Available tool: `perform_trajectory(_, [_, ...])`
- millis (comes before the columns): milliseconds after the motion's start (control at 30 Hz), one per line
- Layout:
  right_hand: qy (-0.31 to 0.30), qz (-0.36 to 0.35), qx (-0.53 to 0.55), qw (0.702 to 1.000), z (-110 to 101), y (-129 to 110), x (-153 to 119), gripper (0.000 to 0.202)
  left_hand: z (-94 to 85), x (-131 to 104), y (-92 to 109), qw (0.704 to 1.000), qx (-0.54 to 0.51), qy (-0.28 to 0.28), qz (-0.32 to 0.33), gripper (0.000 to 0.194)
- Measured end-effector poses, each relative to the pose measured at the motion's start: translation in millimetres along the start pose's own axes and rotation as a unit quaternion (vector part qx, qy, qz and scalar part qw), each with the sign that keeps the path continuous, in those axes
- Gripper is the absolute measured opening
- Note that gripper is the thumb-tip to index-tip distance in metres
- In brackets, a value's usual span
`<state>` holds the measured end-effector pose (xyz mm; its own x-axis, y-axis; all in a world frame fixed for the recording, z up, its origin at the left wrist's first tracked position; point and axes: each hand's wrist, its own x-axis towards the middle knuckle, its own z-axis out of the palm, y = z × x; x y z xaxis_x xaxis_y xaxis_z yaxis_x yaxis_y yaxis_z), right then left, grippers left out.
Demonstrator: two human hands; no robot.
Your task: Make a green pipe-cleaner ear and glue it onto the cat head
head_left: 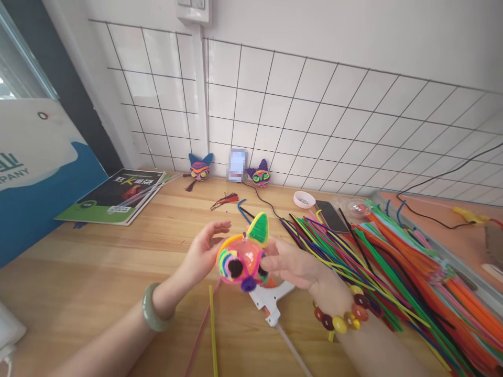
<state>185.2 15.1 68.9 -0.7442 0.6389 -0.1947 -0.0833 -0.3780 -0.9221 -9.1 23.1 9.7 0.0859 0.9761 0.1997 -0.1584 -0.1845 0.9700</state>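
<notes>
A colourful animal-head ornament (245, 262) made of fuzzy pipe cleaners is held up over the table. It shows one green ear with a yellow rim, a rainbow-ringed eye, a purple nose and a clear shell at the forehead. My right hand (293, 262) grips its right side, fingers partly covering the second eye. Close against the left side, my left hand (204, 248) is loosely curved, fingers apart; the ornament hides part of it, so contact is unclear. Below the ornament lies a white glue gun (271, 301) with its cord running toward me.
Bundled pipe cleaners (393, 277) spread across the right. Behind are a white dish (304, 199), a dark phone (332, 215), clear domes (356, 207) and a tassel (225, 200). Two finished heads (200, 168) and a lit screen (237, 165) lean at the wall. Magazines (118, 196) lie left.
</notes>
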Motion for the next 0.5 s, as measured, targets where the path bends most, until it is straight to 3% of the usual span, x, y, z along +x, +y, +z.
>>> perform_trajectory(100, [0.082,-0.034,-0.023,0.996,0,1,4,0.040,-2.5,1,3,0.999,-0.010,0.035,-0.032,0.032])
perform_trajectory(233, [0.158,-0.106,-0.063,0.980,-1,10,13,0.045,3.5,-4,8,0.987,-0.116,-0.031,-0.103,0.044])
perform_trajectory(333, [0.162,-0.128,-0.065,0.976,-1,18,19,0.052,9.1,-7,9,0.981,-0.142,-0.080,-0.102,0.058])
perform_trajectory(433, [0.151,-0.135,-0.092,0.975,0,20,20,0.051,10.7,-8,8,0.985,-0.120,-0.083,-0.096,0.068])
perform_trajectory(500, [0.129,-0.122,-0.126,0.976,-1,17,17,0.047,9.6,-7,9,0.985,-0.115,-0.077,-0.102,0.064])
